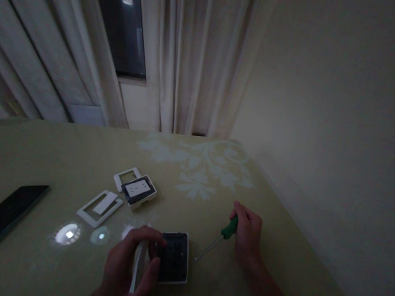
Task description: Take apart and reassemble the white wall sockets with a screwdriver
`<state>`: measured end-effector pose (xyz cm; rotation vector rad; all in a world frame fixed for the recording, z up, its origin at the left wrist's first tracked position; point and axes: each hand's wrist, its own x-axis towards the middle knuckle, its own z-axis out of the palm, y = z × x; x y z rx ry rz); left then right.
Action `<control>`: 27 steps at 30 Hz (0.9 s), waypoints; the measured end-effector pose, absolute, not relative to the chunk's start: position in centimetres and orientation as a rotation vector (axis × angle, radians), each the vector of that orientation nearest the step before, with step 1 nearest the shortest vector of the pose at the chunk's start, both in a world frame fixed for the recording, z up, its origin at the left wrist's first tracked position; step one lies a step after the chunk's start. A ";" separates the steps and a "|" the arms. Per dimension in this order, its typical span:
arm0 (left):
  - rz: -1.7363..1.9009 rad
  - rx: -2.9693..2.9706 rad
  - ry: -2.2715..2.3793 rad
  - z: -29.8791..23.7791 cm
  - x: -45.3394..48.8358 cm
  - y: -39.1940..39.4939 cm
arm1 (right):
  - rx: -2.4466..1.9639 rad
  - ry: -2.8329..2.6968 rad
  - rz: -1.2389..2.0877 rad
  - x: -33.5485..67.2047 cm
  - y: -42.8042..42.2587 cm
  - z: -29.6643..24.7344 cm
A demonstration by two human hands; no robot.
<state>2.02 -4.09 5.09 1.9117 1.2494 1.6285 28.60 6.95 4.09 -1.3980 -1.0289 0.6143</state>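
"Left hand (119, 265)?"
"Fingers grasping a white panel (137, 266), left of the box (187, 263) on the counter (72, 160) (2 frames (86, 219) lie beyond)."
"Right hand (247, 232)?"
"Clutching a screwdriver (227, 229), tip near the box."

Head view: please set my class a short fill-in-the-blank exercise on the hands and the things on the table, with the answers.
1. The screwdriver is held in the ____ hand.
2. Its handle is coloured ____.
3. The fingers at the dark box belong to the ____ hand.
4. The black slab reaches the picture's ____ edge.

Missing words: right; green; left; left.
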 end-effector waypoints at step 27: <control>1.634 1.987 1.026 7.0 1.5 -5.1 | -1.403 -1.056 0.626 28.4 6.9 3.4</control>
